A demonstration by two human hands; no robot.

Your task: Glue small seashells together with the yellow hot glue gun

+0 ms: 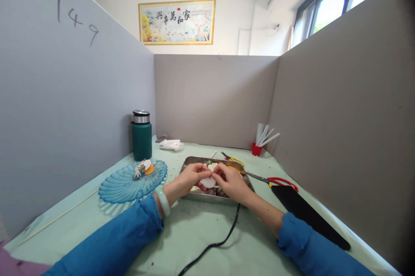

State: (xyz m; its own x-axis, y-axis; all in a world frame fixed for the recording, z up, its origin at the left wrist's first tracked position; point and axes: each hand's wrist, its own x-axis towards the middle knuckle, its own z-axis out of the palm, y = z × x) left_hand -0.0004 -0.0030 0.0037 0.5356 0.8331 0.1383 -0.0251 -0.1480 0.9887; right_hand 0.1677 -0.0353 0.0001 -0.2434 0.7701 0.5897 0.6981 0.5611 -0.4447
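Note:
Both hands meet over a metal tray [210, 198], their fingers pinched together around a white, rounded shell [208, 182]. My left hand [192, 176], with a pale bangle at the wrist, grips it from the left. From the right, the closed thumb and fingers of my right hand [231, 181] touch its upper edge. A small reddish spot shows at the fingertips, too small to make out. Below the hands, the tray holds an assortment of shells, partly hidden. A blue fluted plate [119, 183] to the left carries a small cluster of shells and an orange piece [149, 169].
A green bottle [142, 140] stands behind the plate. Yellow-handled pliers [234, 159] and red-handled scissors [275, 180] lie by the tray, near a black board [308, 213]. A red cup [257, 149] holds white sticks. One black cord [215, 245] crosses the front. Grey partitions enclose the table.

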